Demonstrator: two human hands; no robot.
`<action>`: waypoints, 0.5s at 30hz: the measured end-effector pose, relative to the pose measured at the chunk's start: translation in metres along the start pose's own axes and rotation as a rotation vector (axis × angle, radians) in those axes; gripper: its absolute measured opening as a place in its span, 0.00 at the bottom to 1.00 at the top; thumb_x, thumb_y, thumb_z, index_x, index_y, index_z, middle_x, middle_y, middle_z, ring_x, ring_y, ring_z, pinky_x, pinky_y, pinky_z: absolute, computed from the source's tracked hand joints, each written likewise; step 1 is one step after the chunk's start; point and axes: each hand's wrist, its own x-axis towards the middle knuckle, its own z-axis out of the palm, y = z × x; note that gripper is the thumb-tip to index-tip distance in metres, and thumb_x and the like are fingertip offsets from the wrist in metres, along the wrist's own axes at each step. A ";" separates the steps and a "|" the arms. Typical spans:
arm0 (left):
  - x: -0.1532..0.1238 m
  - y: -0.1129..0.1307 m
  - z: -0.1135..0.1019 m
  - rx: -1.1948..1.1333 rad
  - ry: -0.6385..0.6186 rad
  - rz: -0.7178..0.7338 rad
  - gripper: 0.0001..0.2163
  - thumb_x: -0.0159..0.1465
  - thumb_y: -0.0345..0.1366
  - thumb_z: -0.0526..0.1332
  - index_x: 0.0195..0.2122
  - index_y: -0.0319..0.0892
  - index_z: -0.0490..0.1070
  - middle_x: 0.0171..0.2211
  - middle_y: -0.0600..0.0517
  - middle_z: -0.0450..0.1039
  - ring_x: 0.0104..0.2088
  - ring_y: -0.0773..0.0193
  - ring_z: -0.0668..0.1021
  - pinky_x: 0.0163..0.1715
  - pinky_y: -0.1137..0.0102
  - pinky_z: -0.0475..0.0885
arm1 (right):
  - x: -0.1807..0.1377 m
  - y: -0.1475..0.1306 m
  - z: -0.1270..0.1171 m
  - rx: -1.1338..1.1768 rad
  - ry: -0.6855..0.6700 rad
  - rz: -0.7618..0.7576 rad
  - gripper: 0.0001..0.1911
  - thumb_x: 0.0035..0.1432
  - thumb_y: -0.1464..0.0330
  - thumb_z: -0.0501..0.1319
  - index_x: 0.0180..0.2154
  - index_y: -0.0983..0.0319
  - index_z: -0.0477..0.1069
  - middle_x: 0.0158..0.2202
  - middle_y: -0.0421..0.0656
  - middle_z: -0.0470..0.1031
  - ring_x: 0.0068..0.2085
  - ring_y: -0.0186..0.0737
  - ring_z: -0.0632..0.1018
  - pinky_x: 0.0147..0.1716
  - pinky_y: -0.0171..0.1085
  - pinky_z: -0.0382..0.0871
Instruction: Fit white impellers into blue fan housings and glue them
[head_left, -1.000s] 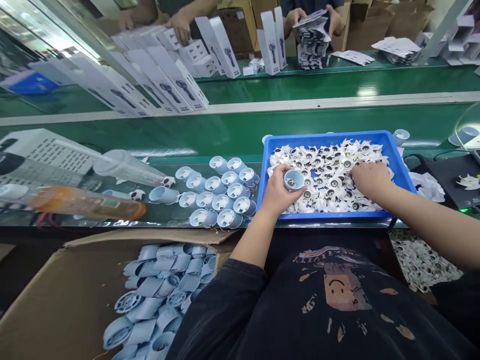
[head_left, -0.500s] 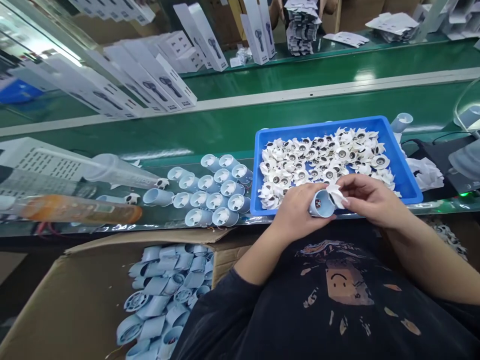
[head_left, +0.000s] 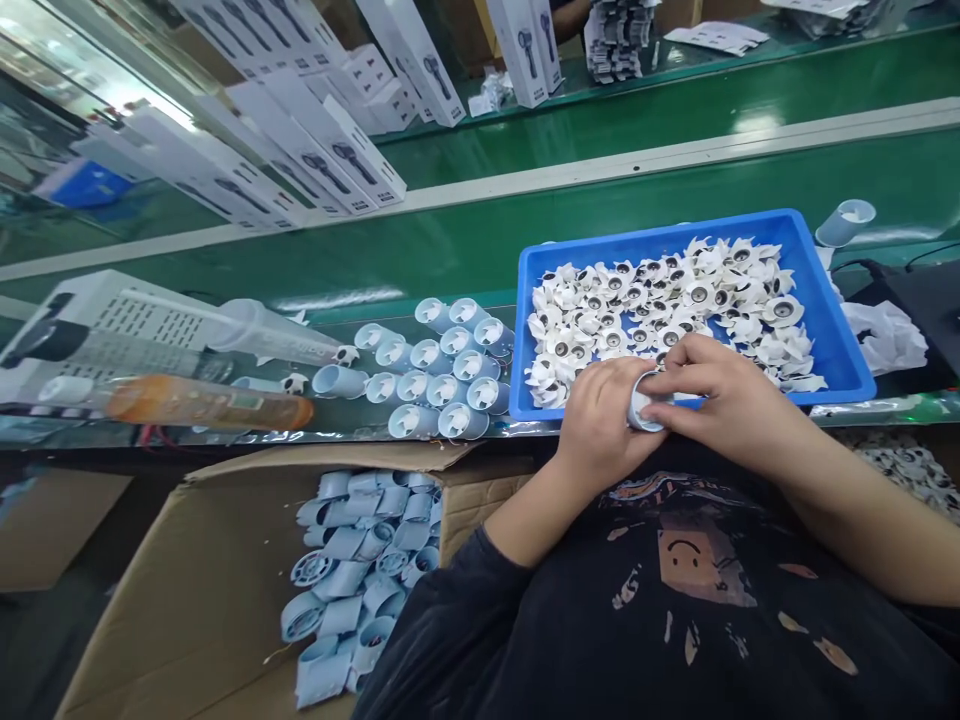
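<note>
My left hand is wrapped round a light blue cylindrical housing, its open mouth tilted up towards me. At that mouth, the fingers of my right hand are pinched together, reaching inside the rim. The white fan impeller they hold is mostly hidden by the fingers and the housing wall. Just behind both hands is a blue tray heaped with white fan impellers, each with a dark hub. To the left stand several blue housings in close rows, with white impellers inside.
A cardboard box of loose blue housings sits below the bench edge. An orange-banded bottle and a translucent cup lie at left. White printed boxes line the far side. One housing stands behind the tray.
My right hand has brought the white fan impeller from beside the housing into its mouth. My left hand still holds the housing. The view has shifted slightly.
</note>
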 end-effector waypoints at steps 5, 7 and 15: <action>0.024 -0.023 -0.018 0.035 -0.049 0.020 0.21 0.63 0.50 0.61 0.51 0.43 0.65 0.47 0.45 0.75 0.49 0.54 0.77 0.52 0.59 0.70 | -0.028 0.005 -0.038 0.149 -0.174 -0.012 0.11 0.64 0.56 0.60 0.45 0.47 0.78 0.34 0.42 0.68 0.33 0.35 0.73 0.31 0.34 0.69; 0.040 -0.055 -0.031 0.131 0.038 -0.087 0.25 0.59 0.53 0.66 0.51 0.44 0.67 0.51 0.44 0.71 0.54 0.52 0.74 0.56 0.57 0.68 | -0.055 0.017 -0.049 0.180 -0.223 0.005 0.17 0.65 0.53 0.56 0.54 0.43 0.72 0.38 0.43 0.69 0.36 0.37 0.74 0.33 0.35 0.72; 0.114 -0.200 -0.056 0.290 -0.002 -0.869 0.34 0.63 0.39 0.63 0.66 0.42 0.48 0.60 0.41 0.64 0.59 0.55 0.70 0.58 0.64 0.66 | -0.156 0.085 -0.027 0.081 -0.063 0.424 0.18 0.57 0.50 0.59 0.50 0.34 0.71 0.47 0.40 0.73 0.47 0.49 0.77 0.42 0.45 0.78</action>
